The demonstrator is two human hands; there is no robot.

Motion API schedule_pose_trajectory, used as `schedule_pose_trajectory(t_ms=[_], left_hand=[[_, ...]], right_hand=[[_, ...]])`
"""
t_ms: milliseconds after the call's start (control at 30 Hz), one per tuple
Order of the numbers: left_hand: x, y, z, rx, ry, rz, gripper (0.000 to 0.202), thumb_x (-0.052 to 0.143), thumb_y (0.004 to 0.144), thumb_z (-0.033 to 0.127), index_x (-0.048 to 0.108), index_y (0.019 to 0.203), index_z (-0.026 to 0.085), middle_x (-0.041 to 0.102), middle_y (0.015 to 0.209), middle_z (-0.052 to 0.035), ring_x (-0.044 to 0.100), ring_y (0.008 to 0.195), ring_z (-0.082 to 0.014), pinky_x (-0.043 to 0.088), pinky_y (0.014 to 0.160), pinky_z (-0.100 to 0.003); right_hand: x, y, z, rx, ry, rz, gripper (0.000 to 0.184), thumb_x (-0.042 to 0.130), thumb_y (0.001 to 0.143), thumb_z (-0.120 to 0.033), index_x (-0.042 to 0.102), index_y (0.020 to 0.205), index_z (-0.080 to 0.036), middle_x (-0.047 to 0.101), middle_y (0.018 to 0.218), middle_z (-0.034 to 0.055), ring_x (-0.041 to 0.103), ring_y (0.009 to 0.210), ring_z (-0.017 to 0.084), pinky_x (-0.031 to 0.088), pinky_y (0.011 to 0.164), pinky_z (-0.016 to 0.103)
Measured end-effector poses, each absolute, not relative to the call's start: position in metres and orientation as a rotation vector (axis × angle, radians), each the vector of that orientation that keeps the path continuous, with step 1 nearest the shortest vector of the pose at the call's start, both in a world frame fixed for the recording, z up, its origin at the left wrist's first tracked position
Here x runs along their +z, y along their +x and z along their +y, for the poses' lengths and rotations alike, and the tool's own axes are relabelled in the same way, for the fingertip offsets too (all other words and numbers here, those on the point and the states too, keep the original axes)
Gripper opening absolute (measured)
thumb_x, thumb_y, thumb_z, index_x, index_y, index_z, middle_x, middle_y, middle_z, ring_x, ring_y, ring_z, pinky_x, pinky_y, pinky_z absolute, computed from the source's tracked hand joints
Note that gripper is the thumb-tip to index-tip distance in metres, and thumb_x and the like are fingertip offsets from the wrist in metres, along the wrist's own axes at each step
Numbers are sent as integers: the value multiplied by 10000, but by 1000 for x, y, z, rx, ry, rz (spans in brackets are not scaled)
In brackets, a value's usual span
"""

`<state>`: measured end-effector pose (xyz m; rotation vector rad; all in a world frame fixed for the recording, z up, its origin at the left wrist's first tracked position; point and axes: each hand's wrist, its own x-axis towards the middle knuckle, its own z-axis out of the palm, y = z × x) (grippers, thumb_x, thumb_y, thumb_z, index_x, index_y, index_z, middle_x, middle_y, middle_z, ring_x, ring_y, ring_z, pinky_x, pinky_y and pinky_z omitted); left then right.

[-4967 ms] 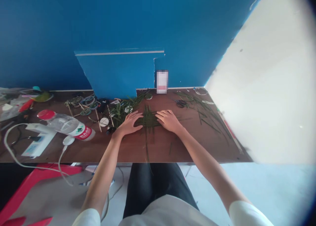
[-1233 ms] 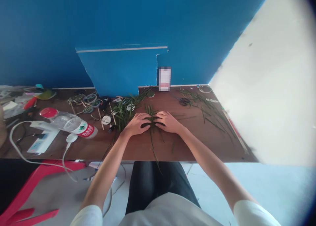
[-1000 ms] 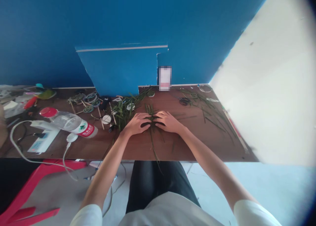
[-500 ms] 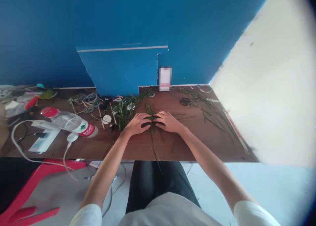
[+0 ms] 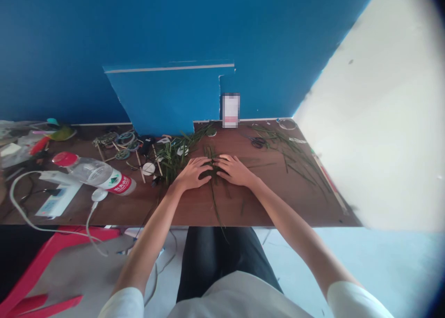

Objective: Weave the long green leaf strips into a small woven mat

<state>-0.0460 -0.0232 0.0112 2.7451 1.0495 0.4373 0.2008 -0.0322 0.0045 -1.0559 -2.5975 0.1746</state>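
Green grass-like leaf strips (image 5: pixel 208 151) lie crossed in a small bundle on the brown table (image 5: pixel 194 211), with one long strip trailing over the front edge. At the bundle's left side rests my left hand (image 5: pixel 193 174), its fingers stretched out and the thumb apart. My right hand (image 5: pixel 235 171) lies opposite, fingers spread and fingertips touching the strips. A narrow gap separates the two hands. Their fingers partly cover the bundle, so how the strips cross beneath cannot be made out.
Piled leaf strips (image 5: pixel 170 162) lie left of my hands; loose ones (image 5: pixel 302 167) are scattered right, near scissors (image 5: pixel 259 143). Further left are a water bottle (image 5: pixel 93 172) on its side, a power strip (image 5: pixel 59 200) with cables, and small rings and sticks (image 5: pixel 120 144). A blue wall stands behind.
My fingertips have drawn slightly apart over the bundle, the right hand's fingers spreading more. The whole view has shifted a little.
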Motion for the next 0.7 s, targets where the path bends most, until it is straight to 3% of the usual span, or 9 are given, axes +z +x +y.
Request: schedule_pose_trajectory(t_ms=[233,700], left_hand=[[10,-46,-21,395,2725,1063,342,562,898,448,629,1177,261,393,1528,-87,290,1440,-303,299,1134,-529],[7,-45,-15,422,2674,1036,333,544,914,454,626,1177,268,416,1506,-72,302,1436,-285,276,1160,-500]], right_hand=[[2,199,-32,172,-1073,-2591,458,375,1013,-457,541,1354,-200,523,1431,127,337,1383,277,365,1049,505],[2,198,-29,247,-1066,-2556,453,378,1012,-465,543,1348,-209,556,1390,122,351,1374,265,350,1053,481]])
